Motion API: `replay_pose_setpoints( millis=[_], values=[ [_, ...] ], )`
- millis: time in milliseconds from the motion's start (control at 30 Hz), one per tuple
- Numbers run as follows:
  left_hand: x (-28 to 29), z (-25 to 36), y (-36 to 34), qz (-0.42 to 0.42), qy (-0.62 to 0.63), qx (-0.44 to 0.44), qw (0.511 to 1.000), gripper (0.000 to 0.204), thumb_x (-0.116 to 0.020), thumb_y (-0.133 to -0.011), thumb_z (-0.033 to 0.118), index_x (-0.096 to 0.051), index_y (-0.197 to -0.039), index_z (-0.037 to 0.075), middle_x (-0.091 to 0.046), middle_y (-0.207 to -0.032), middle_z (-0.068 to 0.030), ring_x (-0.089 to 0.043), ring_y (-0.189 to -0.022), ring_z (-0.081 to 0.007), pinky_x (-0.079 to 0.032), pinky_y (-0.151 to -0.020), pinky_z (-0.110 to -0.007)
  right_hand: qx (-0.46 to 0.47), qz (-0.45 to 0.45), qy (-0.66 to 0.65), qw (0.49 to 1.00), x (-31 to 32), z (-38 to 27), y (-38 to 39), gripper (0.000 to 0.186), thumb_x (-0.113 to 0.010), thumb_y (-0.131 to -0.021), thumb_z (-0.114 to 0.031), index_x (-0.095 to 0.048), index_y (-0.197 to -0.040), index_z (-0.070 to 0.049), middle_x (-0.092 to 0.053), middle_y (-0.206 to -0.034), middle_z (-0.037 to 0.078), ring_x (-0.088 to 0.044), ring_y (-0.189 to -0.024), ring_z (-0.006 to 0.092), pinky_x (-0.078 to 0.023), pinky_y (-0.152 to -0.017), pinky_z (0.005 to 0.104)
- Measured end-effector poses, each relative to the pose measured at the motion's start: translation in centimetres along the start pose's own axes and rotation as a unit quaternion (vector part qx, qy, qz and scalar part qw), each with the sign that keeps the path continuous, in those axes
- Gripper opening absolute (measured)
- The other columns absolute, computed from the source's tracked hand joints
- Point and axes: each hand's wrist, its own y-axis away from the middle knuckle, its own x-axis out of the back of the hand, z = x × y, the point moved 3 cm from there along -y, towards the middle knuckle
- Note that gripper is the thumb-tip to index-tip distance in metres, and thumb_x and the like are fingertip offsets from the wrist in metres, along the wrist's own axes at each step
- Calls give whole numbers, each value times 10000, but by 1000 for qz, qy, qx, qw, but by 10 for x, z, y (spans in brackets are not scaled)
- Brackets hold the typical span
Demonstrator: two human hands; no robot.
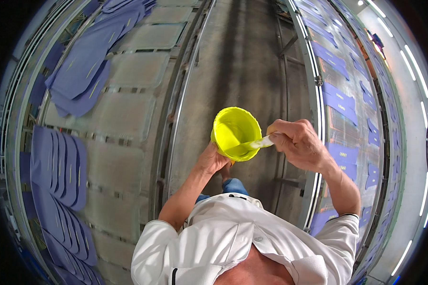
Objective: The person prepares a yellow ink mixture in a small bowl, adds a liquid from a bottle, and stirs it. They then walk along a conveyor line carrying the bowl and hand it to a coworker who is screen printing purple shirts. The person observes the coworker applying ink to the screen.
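My left hand (212, 159) is closed around the lower left side of a bright yellow tub (216, 135), held tilted in front of my body. Thick yellow ink or paint (235, 130) coats its inside and lies at the bottom. In my right hand (297, 142), fingers wrapped, is the pale handle of a spatula (260, 143). Its yellow-smeared end reaches over the tub's right rim and touches the yellow stuff inside. The fingers of my left hand are partly hidden behind the tub.
On my left runs a long table (121, 118) of flat panels, with overlapping purple fabric pieces (83, 64) along it. Another long table (317, 80) on my right carries purple fabric pieces (340, 102) with small yellow print. A concrete aisle floor (238, 57) lies between the metal rails.
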Motion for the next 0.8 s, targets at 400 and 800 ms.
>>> replay_pose_setpoints(
  millis=[400,800],
  values=[
    [-47,28,-265,-64,-17,-8,998,527,-672,-899,276,-492,-1337,45,-556,-1332,-118,-559,-1217,-257,-491,-1021,-430,-45,126,73,988,179,164,-146,92,-554,-799,-48,-594,-813,34,-557,-572,186,-575,-507,342,-427,-504,407],
    [-44,121,-550,-104,-78,97,987,497,-590,-953,333,-464,-1356,70,-533,-1359,-85,-540,-1236,-226,-458,-1057,-414,131,4,45,990,280,279,-392,173,-593,-729,41,-596,-895,-11,-608,-755,166,-617,-720,388,-499,-616,434]
  ],
)
